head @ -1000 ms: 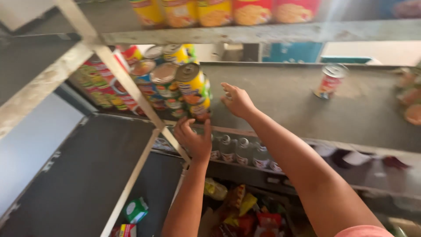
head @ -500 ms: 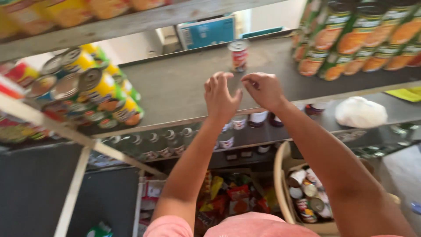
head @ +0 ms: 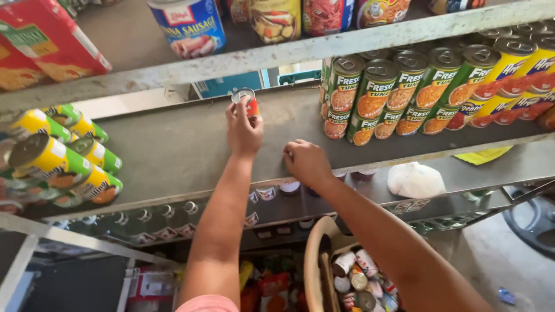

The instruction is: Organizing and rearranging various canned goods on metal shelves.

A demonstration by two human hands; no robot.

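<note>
Down by my legs there's a woven basket (head: 313,261) stuffed with small tins and jars. Next up, my right hand (head: 306,163) is curled loosely on the front lip of the grey metal shelf (head: 173,153), holding nothing. My left hand (head: 243,128) is stretched to the back, fingers closed round a little red can (head: 247,102) standing upright near the rear edge. Half a second ago both hands hovered mid-shelf and that can stood alone. Green tuna cans (head: 370,95) are stacked to the right and yellow-green cans (head: 55,164) to the left, with open shelf in between.
</note>
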